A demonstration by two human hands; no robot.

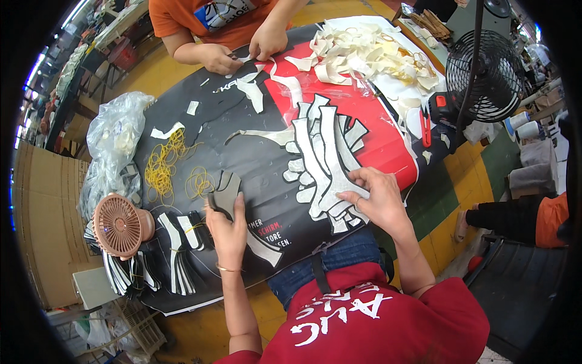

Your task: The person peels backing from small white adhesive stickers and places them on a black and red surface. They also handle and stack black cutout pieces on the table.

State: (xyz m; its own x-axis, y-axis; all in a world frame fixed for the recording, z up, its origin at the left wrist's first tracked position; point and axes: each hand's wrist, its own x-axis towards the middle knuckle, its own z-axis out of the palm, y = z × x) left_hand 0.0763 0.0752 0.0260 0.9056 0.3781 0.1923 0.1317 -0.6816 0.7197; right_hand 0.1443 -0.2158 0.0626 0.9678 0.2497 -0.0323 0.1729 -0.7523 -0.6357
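My left hand (228,233) grips a small stack of curved grey pieces with dark edges (228,193), thumb on one side and fingers on the other. Over on the right, my right hand (382,197) pinches the near edge of a white curved cut piece (339,189) between thumb and fingers. That piece lies on a spread pile of similar white pieces with black borders (313,144). Below my left hand's fingers, another long white strip (264,250) rests on the black sheet. How many layers my right fingers hold is hidden.
Yellow elastic bands (163,164) lie at left, near a pink fan (123,225), tied strip bundles (177,258) and a clear plastic bag (115,136). Across the table, a person in orange (267,39) handles pieces. White scraps (364,51), red snips (426,128) and a black fan (486,74) are far right.
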